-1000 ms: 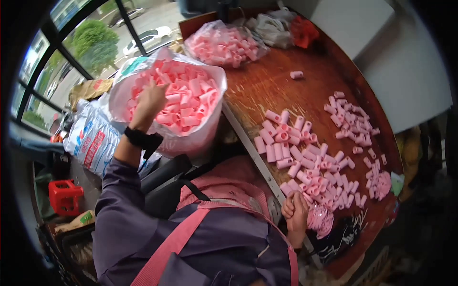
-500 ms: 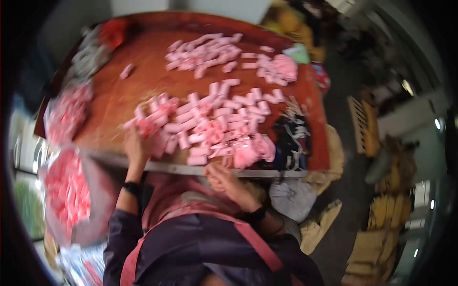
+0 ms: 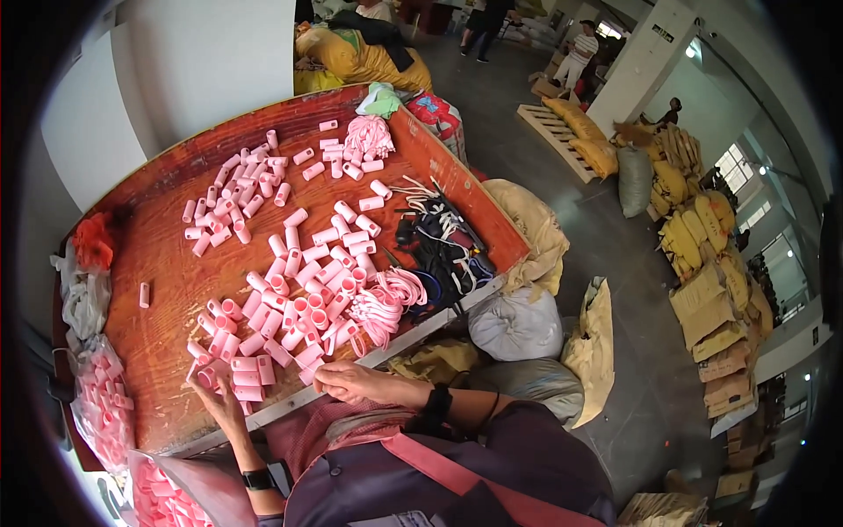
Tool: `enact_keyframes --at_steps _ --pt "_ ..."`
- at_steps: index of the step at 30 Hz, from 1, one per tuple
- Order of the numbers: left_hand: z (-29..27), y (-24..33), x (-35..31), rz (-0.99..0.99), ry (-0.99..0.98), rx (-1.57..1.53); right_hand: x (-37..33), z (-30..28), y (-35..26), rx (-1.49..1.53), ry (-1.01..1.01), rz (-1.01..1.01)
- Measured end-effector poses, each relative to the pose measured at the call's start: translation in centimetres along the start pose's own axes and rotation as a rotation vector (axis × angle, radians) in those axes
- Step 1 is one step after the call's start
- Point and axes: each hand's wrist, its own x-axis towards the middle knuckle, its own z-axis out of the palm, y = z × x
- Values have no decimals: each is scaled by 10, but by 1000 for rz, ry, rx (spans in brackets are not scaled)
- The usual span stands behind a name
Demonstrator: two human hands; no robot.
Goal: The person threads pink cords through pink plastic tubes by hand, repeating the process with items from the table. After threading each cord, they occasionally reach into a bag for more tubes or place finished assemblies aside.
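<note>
My left hand (image 3: pixel 221 406) reaches in at the tabletop's front-left edge, fingers apart and touching the nearest pink plastic tubes (image 3: pixel 248 371). Whether it grips one of them is hard to see. Closed fingers on my right hand (image 3: pixel 356 384) rest by the front rim, just right of the tube heap; what they hold, if anything, is hidden. These short hollow tubes lie in a loose heap, some standing on end, with a hole in the side. A bundle of pink cord (image 3: pixel 379 316) sits at the heap's right end.
The red-brown wooden table (image 3: pixel 167 351) has raised edges. Farther back are more tubes (image 3: pixel 233 198) and another cord bundle (image 3: pixel 369 134). Black tools and cords (image 3: pixel 443 246) fill the right corner. Bags of tubes (image 3: pixel 101 395) hang at left; sacks (image 3: pixel 518 325) stand at right.
The view has swung, so the table now appears turned and more of the room shows at right. My left hand stays at the heap's near-left end; my right stays closed by the rim.
</note>
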Motion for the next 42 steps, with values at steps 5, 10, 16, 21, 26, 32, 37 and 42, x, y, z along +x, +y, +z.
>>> enact_keyframes --at_steps 5,10,16,21,26,32,37,42 --pt "23 35 -10 -98 -80 -249 0 5 -17 40 -30 31" --pt "38 78 -5 -490 -352 -622 -2 1 -42 47 86 -55" --pt "55 79 -30 -563 -408 -837 -11 -1 -27 126 38 -56" --pt "61 68 -36 -512 -440 -648 -28 -5 -18 186 21 72" --pt "73 114 -26 -857 -452 -982 -48 -17 -17 188 94 171" --pt "86 99 -25 -952 -528 -1293 -49 -14 -17 125 39 229" --pt "93 105 -29 -920 -463 -1234 -49 -12 -15 99 21 239" --pt "99 111 -32 -760 -477 -1138 -49 -14 -9 174 55 257"
